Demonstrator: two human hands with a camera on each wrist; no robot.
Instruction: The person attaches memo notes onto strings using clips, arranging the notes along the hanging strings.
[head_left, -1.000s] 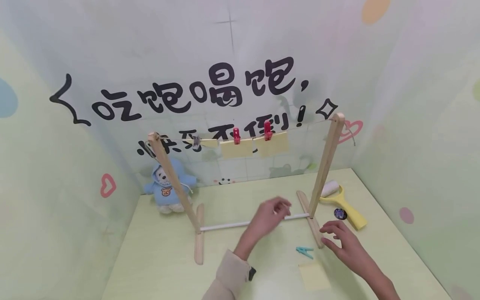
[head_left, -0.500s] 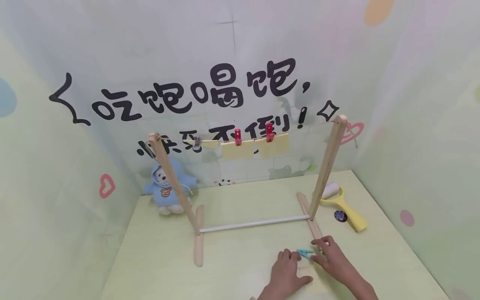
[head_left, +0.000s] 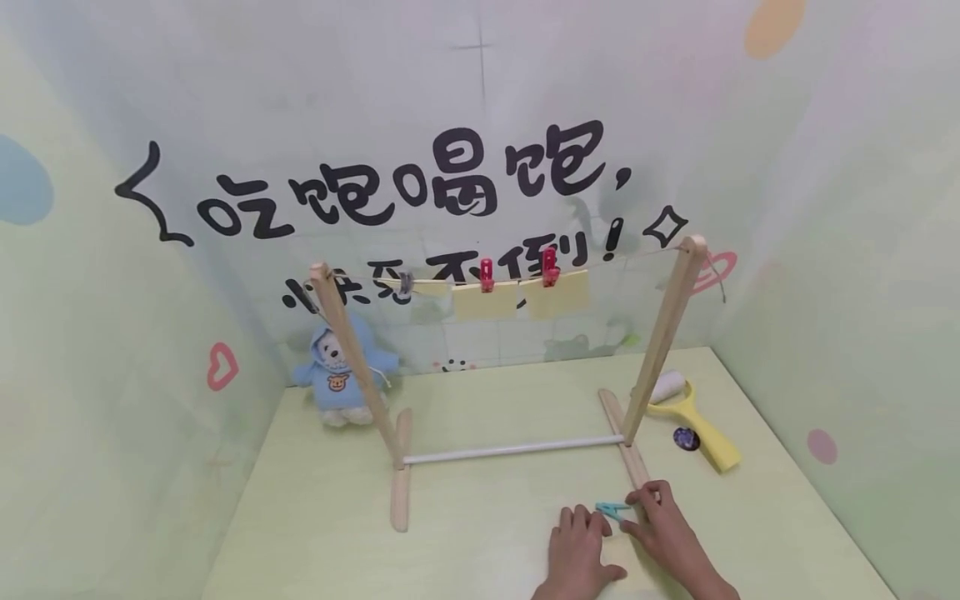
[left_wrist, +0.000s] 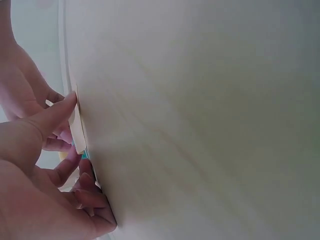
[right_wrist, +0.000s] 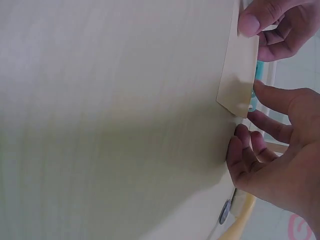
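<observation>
A teal clothespin lies on the table beside a square yellow paper note. My right hand has its thumb and index finger at the clothespin's two legs and pinches them; the other fingers curl against the table. At the note's left side, my left hand touches it, its thumb on the near part and its fingers toward the far edge, spread apart. Most of the note is hidden by both hands in the head view. In the right wrist view, the clothespin shows only as a teal sliver beyond the note.
A wooden stand carries a string with a grey clip, red clothespins and several yellow notes. A blue plush toy sits at the back left. A yellow-handled lint roller and a round dark disc lie at right.
My left hand has come down from over the white rod to the note. My right hand has moved left and nearer to me, onto the clothespin.
</observation>
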